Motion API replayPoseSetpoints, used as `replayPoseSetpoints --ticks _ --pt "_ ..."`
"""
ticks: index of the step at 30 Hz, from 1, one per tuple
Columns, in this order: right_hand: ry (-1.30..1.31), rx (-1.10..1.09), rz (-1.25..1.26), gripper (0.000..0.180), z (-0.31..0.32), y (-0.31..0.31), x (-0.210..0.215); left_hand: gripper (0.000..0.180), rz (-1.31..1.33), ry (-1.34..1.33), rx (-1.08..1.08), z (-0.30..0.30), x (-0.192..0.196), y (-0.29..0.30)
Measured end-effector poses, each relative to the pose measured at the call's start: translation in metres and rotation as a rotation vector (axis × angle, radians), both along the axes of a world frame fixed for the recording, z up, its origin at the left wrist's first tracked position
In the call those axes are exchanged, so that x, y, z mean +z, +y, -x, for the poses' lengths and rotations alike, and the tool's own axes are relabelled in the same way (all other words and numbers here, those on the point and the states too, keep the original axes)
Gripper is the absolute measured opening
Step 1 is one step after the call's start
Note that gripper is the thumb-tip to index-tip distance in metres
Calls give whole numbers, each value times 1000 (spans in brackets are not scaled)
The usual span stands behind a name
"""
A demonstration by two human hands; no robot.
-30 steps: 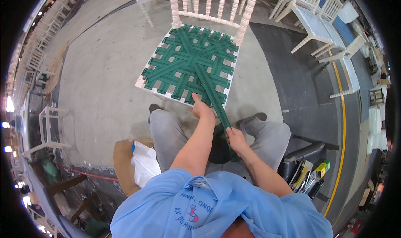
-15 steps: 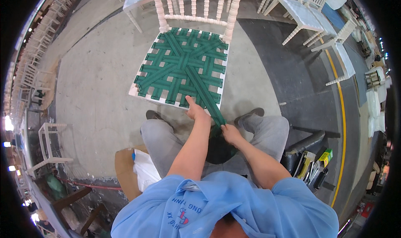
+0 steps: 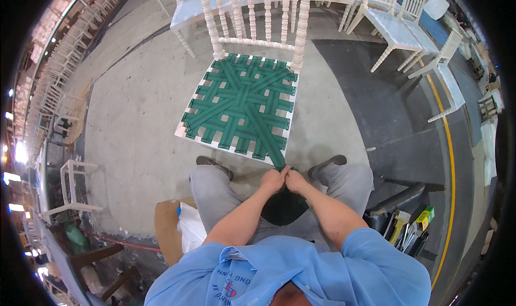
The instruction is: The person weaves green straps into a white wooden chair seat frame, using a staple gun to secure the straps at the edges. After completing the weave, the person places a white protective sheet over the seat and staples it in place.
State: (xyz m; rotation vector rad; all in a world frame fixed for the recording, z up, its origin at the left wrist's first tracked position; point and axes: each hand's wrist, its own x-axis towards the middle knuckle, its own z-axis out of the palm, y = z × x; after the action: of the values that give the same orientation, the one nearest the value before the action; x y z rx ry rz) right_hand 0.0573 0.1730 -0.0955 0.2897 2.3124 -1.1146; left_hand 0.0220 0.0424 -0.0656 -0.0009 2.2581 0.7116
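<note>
Both hands have drawn back toward the lap since the earlier frames, when the left hand was pressed against the front edge of the woven seat; now they meet side by side just off that edge. Nearest the camera, a roll of dark green webbing [image 3: 284,208] sits in the lap between the grey-trousered knees. Just above it, the left hand [image 3: 273,180] and the right hand [image 3: 295,180] touch each other, each grip clamped together on the green strap [image 3: 276,156] where it leaves the seat. The strap runs taut from the fingers up to the front rail, so it looks to be under pull.

As a judgement, the webbing is light, flat and limp, with no stiffness of its own; it holds its line only under tension and will likely slip if pinched loosely. Taking it close to the rail, flat between thumb and fingers, seems the surest hold.

Beyond the hands stands the white chair [image 3: 298,34], upright on the concrete floor [image 3: 134,118], its seat [image 3: 242,107] criss-crossed with green bands. To the person's right lie hand tools [image 3: 408,228]. Farther off, more white chairs [image 3: 395,26] stand about.
</note>
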Motion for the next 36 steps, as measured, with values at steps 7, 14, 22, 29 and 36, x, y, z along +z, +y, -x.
replayPoseSetpoints --ticks 7,14,22,29,36 --pt "57 -61 -107 36 -2 18 15 86 174 116 -148 11 15 22" --pt "497 -654 97 25 -50 105 168 85 142 -8 -212 12 -22 4" --pt "78 -1051 -939 40 -317 283 173 81 139 48 -322 12 -13 31" --pt "-116 -1038 -660 54 -343 326 148 84 166 104 -145 9 1 24" --pt "200 -1000 -353 53 -277 289 186 73 174 265 -160 0 -9 2"
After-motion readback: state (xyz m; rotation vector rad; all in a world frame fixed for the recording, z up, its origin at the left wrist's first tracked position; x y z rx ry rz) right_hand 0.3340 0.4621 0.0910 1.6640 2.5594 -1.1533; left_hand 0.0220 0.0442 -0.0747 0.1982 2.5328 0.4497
